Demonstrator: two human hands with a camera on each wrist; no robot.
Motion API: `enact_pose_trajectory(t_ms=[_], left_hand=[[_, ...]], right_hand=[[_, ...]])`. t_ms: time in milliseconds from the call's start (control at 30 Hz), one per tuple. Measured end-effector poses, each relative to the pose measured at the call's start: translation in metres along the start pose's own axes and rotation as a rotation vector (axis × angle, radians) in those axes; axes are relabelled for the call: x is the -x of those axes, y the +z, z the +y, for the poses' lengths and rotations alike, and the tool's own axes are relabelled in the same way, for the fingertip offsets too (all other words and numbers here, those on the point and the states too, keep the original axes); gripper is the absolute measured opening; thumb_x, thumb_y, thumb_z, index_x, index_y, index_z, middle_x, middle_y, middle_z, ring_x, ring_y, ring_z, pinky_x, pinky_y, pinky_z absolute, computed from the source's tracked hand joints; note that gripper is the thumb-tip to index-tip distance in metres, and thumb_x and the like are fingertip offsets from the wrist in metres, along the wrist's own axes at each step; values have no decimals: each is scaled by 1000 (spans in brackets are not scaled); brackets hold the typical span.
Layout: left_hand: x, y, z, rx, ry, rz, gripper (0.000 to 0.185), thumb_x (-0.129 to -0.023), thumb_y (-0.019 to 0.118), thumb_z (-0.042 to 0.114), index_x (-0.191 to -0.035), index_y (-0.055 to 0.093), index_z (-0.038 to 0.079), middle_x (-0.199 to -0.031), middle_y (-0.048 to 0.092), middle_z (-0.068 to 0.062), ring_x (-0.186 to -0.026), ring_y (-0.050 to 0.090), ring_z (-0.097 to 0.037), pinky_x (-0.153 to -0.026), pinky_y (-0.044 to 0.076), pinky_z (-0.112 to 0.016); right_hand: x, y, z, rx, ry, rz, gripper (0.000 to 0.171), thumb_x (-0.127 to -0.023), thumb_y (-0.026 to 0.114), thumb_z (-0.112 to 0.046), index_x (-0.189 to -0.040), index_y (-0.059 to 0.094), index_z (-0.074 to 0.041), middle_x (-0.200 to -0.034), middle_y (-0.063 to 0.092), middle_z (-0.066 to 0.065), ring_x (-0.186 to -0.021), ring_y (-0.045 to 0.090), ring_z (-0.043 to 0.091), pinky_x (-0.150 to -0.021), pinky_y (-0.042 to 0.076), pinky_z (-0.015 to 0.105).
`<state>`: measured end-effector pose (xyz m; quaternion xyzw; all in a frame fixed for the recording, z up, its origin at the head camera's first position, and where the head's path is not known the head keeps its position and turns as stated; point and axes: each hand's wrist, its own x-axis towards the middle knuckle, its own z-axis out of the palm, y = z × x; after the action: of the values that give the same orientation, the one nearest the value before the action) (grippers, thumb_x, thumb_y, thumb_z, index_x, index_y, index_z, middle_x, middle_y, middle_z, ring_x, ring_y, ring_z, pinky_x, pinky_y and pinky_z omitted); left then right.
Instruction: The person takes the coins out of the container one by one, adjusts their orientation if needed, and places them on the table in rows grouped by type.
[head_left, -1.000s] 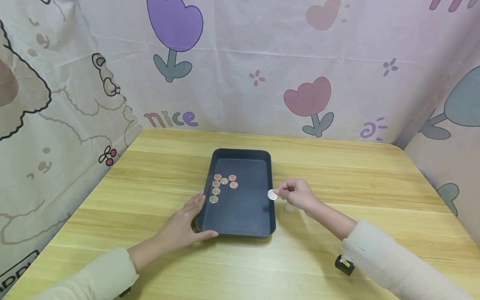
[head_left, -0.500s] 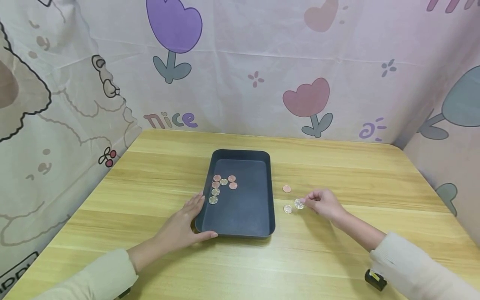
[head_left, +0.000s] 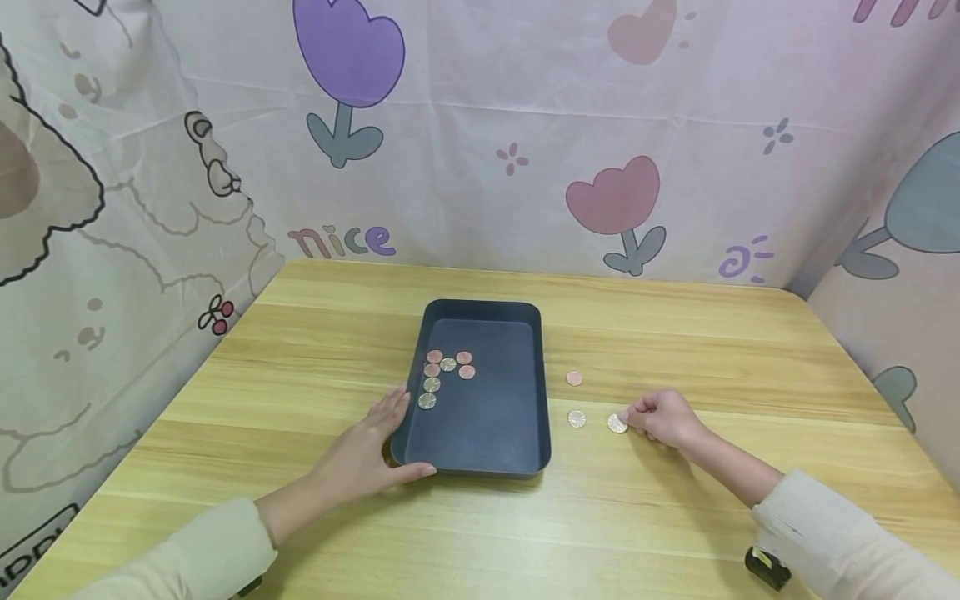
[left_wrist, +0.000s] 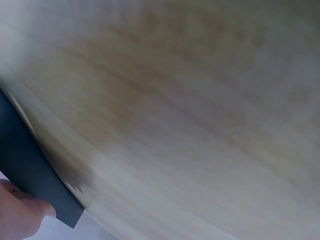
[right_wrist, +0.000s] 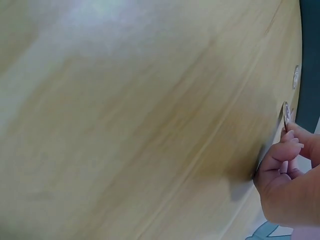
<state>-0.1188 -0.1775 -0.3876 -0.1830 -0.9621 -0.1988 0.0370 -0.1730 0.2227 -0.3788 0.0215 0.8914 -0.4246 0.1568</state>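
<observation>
In the head view my right hand (head_left: 663, 418) pinches a silvery coin (head_left: 617, 422) between thumb and fingers, low over the table right of the tray. The right wrist view shows this coin (right_wrist: 286, 115) tilted nearly edge-on at the fingertips. To its left a pale coin (head_left: 576, 419) lies flat, with a copper coin (head_left: 573, 378) farther back. My left hand (head_left: 367, 446) rests against the near left corner of the dark rectangular tray (head_left: 545, 392), fingers extended along its side and thumb at its front. Inside the tray, several copper and brassy coins (head_left: 432, 384) form a hooked line.
The tray stands on a wood-grain table (head_left: 675, 333). A printed cloth (head_left: 480, 200) hangs behind the table and along its sides. A black device (head_left: 767, 568) sits under the right sleeve.
My right hand has carried the silvery coin from the tray's right rim rightward and nearer, down close to the table. This uncovers the copper coin beside the tray. The left hand stays put.
</observation>
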Motion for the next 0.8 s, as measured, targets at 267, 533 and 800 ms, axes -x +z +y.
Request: enact_pose_trajectory(t_ms=[267, 533, 800], left_hand=[[1, -1, 0, -1, -4, -5, 103, -70, 65, 66, -139, 36, -4, -150, 28, -17, -135, 31, -40, -107, 33, -52], [0, -1, 1, 3, -4, -12, 103, -70, 65, 66, -140, 36, -4, -151, 27, -16, -135, 31, -40, -106, 34, -52], [1, -1, 1, 4, -9, -4, 102, -70, 67, 64, -140, 35, -3, -150, 28, -17, -135, 32, -40, -105, 36, -52]], right_hand=[[0, 3, 0, 60, -30, 42, 14, -87, 60, -8, -77, 61, 2, -59, 55, -1, -43, 34, 4, -38, 28, 14], [1, 1, -12, 194, -201, 120, 13, -87, 59, -8, -78, 60, 1, -67, 58, 4, -52, 39, 8, -43, 32, 16], [-3, 9, -44, 89, -305, 105, 16, -87, 63, -11, -83, 61, 4, -69, 58, 7, -59, 45, 8, -50, 39, 18]])
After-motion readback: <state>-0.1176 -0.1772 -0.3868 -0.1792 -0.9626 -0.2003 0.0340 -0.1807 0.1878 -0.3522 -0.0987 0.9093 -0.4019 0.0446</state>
